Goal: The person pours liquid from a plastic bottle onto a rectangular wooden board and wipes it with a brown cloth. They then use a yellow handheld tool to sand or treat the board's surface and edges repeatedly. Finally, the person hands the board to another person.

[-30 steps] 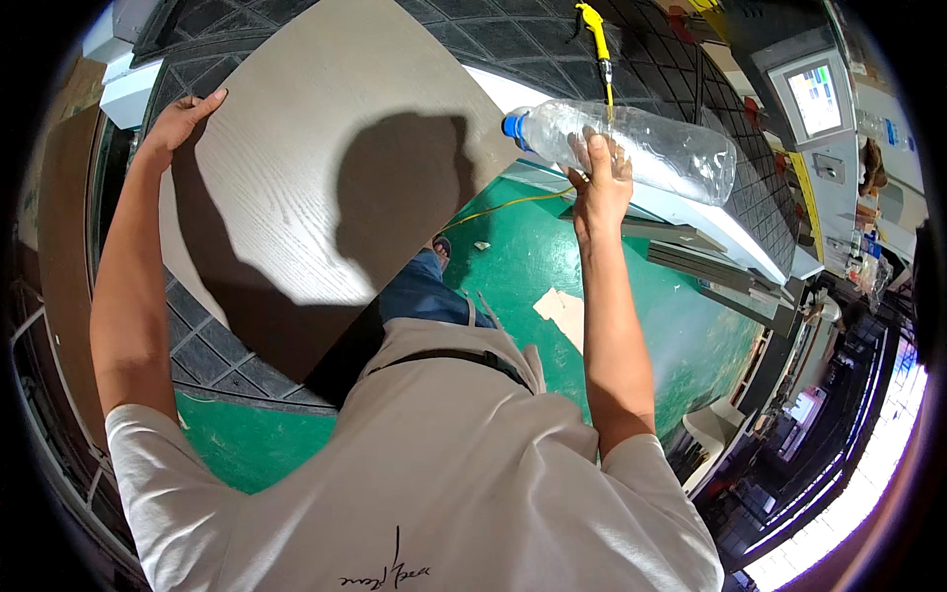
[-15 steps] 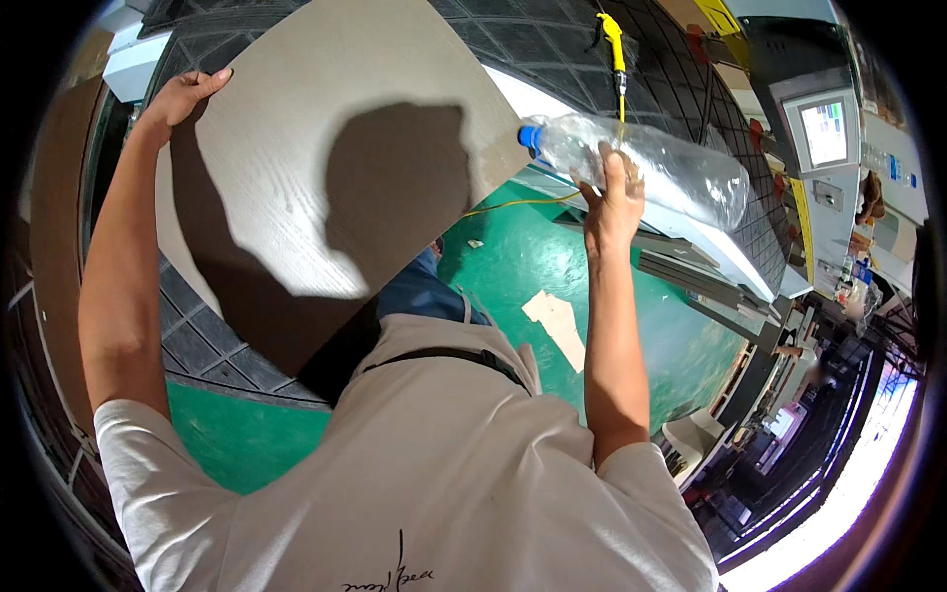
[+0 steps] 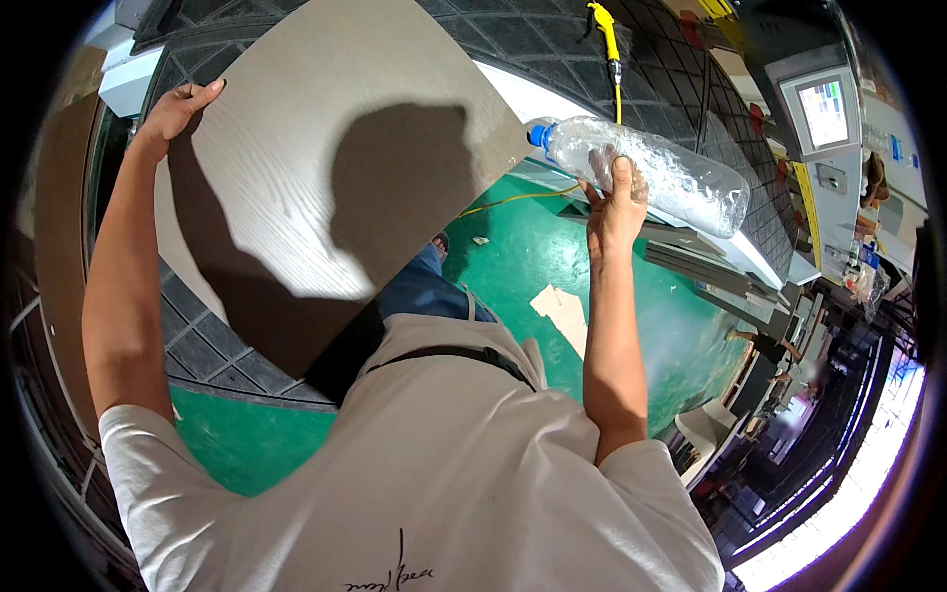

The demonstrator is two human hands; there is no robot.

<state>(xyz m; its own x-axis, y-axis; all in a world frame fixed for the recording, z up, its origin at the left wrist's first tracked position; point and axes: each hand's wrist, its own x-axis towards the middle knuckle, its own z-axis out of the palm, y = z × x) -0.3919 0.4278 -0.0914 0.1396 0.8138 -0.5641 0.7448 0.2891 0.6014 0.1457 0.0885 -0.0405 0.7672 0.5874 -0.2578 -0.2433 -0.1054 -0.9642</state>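
The clear plastic bottle [image 3: 686, 183] is up in the air, lying nearly sideways in the person's right hand [image 3: 618, 212], which is curled around its middle: thumb on the near side, fingers showing through the plastic behind. Its blue cap [image 3: 539, 136] points left, right by the corner of a broad grey-brown wood-grain panel [image 3: 261, 128]; from where I stand I can't say whether the two touch. The left hand [image 3: 178, 113] is closed on the panel's upper left edge, thumb on top, fingers tucked out of sight. A dark shadow falls across the panel, which lies over a black table [image 3: 212, 350] with a grid of lines. Beyond the bottle, a yellow air gun [image 3: 606, 39] sits at the end of a yellow hose. Below, on the green floor [image 3: 503, 212], there's a tan scrap [image 3: 564, 314], with stacked boards [image 3: 695, 264] to its right.
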